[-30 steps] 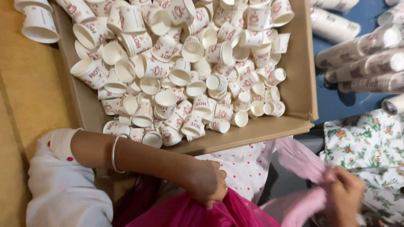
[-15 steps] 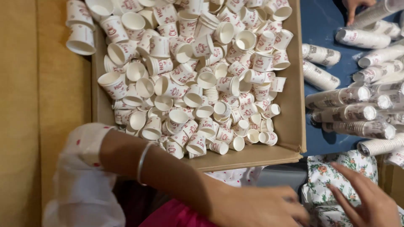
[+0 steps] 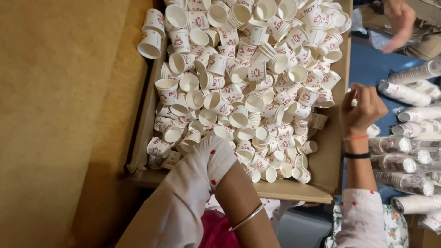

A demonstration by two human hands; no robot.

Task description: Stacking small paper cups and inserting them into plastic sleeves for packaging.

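Note:
A large open cardboard box [image 3: 294,188] holds several loose small white paper cups [image 3: 248,92] with red print. My right hand [image 3: 363,108] hovers over the box's right wall, back towards me, fingers curled in with nothing visible in them. It wears an orange thread and a black band at the wrist. My left forearm [image 3: 239,202], in a white dotted sleeve with a silver bangle, crosses the box's near edge and runs down out of the picture. My left hand is hidden below the frame.
Wrapped stacks of cups [image 3: 404,92] lie on a blue surface [image 3: 367,69] to the right. Another person's hand [image 3: 398,23] reaches in at the top right. Two cups [image 3: 151,36] sit on the box's left flap. Pink cloth [image 3: 216,229] and floral cloth [image 3: 395,229] lie below.
My right hand has risen from the floral cloth to the box's right wall. My left hand has dropped out of view. The view has shifted towards the box.

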